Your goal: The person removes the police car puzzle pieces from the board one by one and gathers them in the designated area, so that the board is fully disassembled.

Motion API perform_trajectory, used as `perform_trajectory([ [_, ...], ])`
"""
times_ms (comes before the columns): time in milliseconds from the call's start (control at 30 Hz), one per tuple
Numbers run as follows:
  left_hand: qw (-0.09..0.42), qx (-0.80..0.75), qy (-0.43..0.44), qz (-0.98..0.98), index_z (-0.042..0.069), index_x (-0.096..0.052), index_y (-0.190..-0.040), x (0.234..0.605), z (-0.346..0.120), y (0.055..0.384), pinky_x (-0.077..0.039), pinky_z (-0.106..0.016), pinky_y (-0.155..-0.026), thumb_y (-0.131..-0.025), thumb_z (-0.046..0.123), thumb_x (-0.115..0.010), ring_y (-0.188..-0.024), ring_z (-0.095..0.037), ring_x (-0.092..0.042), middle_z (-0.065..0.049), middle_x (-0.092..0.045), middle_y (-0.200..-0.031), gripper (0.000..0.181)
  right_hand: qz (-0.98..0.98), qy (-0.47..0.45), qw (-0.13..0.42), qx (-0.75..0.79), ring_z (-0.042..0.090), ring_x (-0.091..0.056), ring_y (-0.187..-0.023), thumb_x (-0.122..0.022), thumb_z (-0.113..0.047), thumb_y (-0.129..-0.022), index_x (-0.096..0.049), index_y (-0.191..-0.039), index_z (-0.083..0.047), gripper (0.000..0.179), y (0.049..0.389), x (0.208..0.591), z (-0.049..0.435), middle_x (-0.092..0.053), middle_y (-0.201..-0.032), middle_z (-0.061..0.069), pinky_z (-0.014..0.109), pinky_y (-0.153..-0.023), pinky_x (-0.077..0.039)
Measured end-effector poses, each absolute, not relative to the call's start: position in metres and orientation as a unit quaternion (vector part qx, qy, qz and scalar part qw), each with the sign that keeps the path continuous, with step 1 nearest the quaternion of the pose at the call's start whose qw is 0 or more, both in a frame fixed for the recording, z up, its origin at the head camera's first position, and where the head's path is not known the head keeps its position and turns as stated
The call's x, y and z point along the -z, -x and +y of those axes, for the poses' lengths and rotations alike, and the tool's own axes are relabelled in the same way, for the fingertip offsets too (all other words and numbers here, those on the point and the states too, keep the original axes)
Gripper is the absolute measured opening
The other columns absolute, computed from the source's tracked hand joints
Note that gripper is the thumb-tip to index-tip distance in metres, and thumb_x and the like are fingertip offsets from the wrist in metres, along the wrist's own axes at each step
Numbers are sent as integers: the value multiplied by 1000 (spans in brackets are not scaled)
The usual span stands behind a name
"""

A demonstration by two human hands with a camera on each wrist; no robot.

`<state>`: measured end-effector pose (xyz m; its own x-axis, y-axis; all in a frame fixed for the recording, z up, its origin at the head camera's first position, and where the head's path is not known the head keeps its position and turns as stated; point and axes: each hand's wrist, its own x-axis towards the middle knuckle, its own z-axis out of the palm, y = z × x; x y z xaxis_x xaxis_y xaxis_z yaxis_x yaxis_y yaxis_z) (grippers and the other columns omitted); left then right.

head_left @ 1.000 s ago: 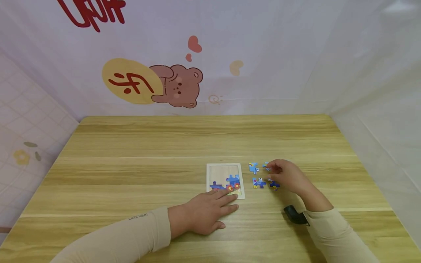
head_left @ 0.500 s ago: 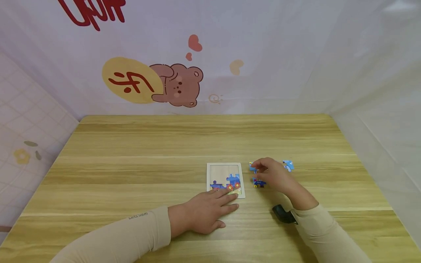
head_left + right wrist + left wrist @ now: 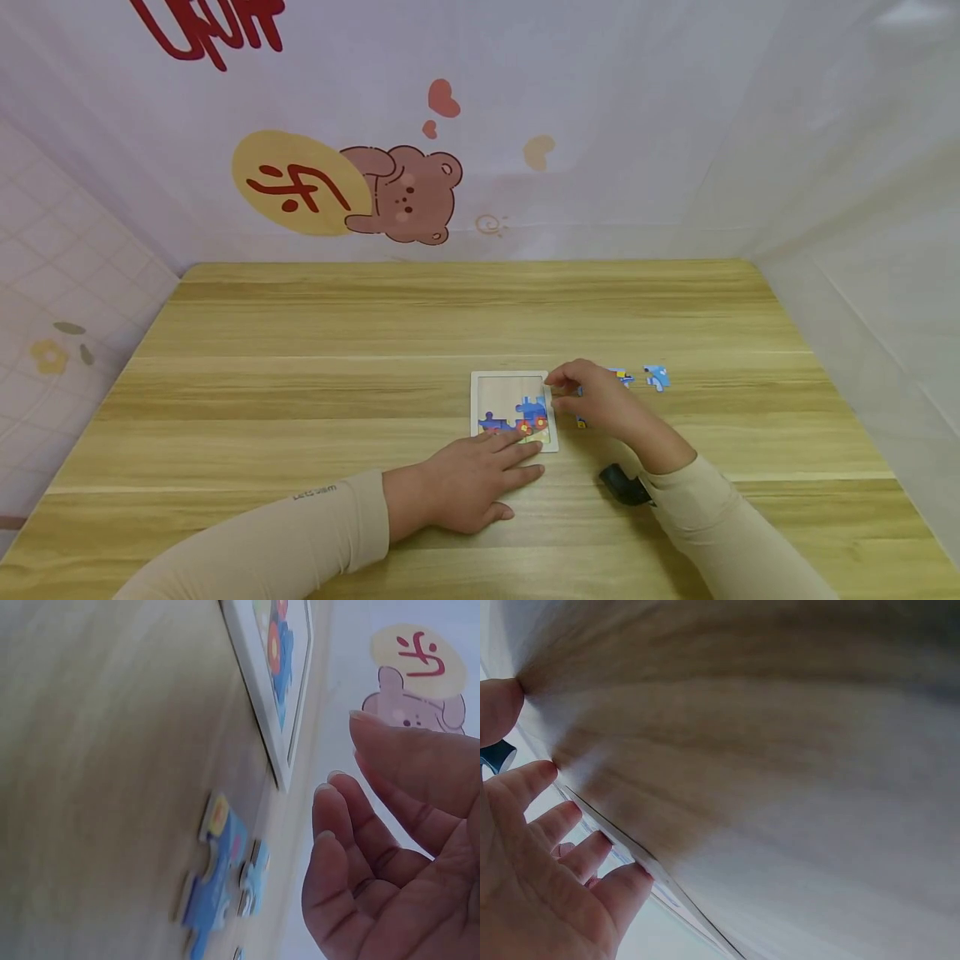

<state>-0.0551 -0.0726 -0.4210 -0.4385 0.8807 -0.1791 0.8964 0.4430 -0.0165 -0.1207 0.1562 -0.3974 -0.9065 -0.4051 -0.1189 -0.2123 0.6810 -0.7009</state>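
A shallow white-rimmed puzzle tray (image 3: pixel 474 400) lies on the table, with joined train-picture pieces (image 3: pixel 532 410) in its lower part and bare wood above. My left hand (image 3: pixel 476 483) rests spread over the tray's near edge; in the left wrist view its fingertips (image 3: pixel 634 877) touch the rim. At the tray's right edge is my right hand (image 3: pixel 600 400), thumb and forefinger apart. Nothing shows between its loosely bent fingers in the right wrist view. Under and beside this hand lie loose puzzle pieces, including a blue one with a yellow corner (image 3: pixel 214 870) and a light blue one (image 3: pixel 255 877).
Farther right on the wood-grain table (image 3: pixel 315 333) lie another light blue piece (image 3: pixel 656 377) and a partly hidden piece (image 3: pixel 621 376). A black wrist device (image 3: pixel 625 485) is on the right arm. A printed cloth (image 3: pixel 600 125) hangs behind the table.
My right hand has moved left, from over the loose pieces to the tray's right edge, uncovering the light blue piece at far right. The left hand has stayed in place.
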Motion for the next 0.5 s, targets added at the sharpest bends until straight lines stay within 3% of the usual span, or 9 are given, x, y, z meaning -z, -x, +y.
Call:
perform_trajectory([
  [500, 60, 60, -531, 843, 24, -39, -149, 422, -73, 56, -30, -33, -113, -97, 49, -47, -144, -21, -27, -1, -30, -157, 58, 924, 165, 175, 296, 18, -53, -84, -72, -6, -85, -69, -105, -4, 20, 128, 407, 135, -60, -95, 4, 35, -78, -48],
])
